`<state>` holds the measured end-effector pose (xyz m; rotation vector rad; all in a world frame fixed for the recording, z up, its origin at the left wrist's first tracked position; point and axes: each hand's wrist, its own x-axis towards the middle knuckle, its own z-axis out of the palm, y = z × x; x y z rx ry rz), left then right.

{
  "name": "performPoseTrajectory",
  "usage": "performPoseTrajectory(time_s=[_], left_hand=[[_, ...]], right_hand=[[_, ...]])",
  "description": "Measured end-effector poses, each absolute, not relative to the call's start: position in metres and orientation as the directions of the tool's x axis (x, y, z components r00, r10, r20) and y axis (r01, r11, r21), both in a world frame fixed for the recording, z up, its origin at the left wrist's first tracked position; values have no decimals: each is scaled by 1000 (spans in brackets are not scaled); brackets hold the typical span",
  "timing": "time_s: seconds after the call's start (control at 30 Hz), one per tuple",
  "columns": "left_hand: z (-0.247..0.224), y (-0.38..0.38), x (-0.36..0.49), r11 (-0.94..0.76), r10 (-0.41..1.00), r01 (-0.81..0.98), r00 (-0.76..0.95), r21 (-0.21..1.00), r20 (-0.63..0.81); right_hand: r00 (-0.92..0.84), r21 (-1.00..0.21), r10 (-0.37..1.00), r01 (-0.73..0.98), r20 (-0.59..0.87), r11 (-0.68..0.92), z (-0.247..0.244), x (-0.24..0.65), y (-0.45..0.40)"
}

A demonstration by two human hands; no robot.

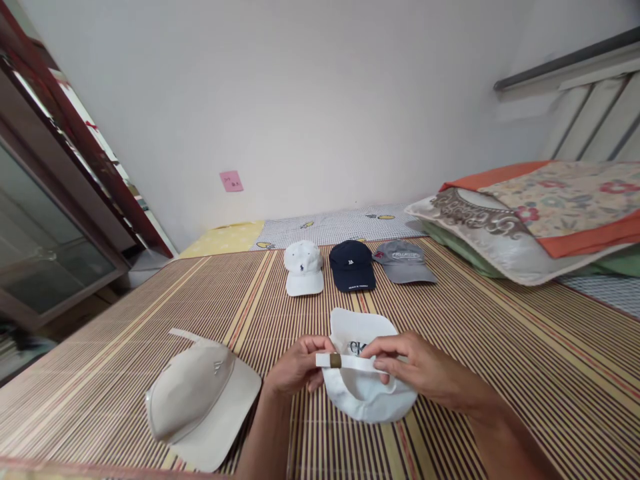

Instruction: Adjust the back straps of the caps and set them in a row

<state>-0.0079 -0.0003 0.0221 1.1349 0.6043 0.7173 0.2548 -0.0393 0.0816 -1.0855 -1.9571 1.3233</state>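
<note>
While the strap (357,363) runs sideways over the white cap (375,408), left hand (294,368) pinches it beside the buckle (335,361), right hand (427,369) farther along.

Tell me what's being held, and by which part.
The nearer white cap, by its back strap: left hand near the buckle, right hand farther along, fingers pinching the strap.

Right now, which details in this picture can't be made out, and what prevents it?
- Head view: part of the logo on the held white cap, behind the right hand.
- Head view: the far end of the strap, under that hand's thumb.
- Head view: writing on the pink note, too small.
- Head view: rest of the floral cushion, cut off by the right edge.
</note>
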Motion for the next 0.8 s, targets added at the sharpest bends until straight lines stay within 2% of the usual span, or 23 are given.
performPoseTrajectory(time_s=[0.47,0.8], left_hand=[[22,-1,-3,250,764,-177,640,952,-82],[22,-1,-3,251,765,-177,638,952,-83]], right_hand=[[-544,-932,839,307,-5,193,77,252,-40],[-557,-888,830,364,34,281,77,264,-37]])
